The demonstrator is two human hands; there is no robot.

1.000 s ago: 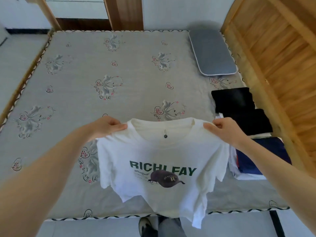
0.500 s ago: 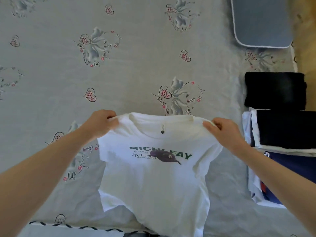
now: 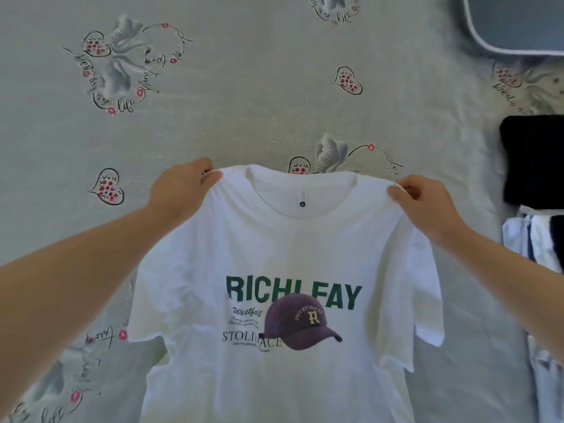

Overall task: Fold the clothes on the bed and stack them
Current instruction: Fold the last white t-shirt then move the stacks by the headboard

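A white T-shirt [image 3: 283, 257] with green "RICHLEAY" lettering and a purple cap print hangs spread out in front of me, print side towards me. My left hand [image 3: 183, 190] pinches its left shoulder seam. My right hand [image 3: 424, 206] pinches its right shoulder. The shirt's lower part runs out of view at the bottom. Below it lies the grey bed sheet [image 3: 244, 96] with flower and heart prints. At the right edge sit a folded black garment [image 3: 534, 160] and, nearer me, folded white and dark clothes [image 3: 537, 239].
A grey pillow with white piping [image 3: 515, 22] lies at the top right corner. The patterned sheet stretches wide to the left and beyond the shirt.
The view has closed in on the bed and the shirt now fills much more of it. Both hands keep their hold on the shoulders, and the print faces me more squarely.
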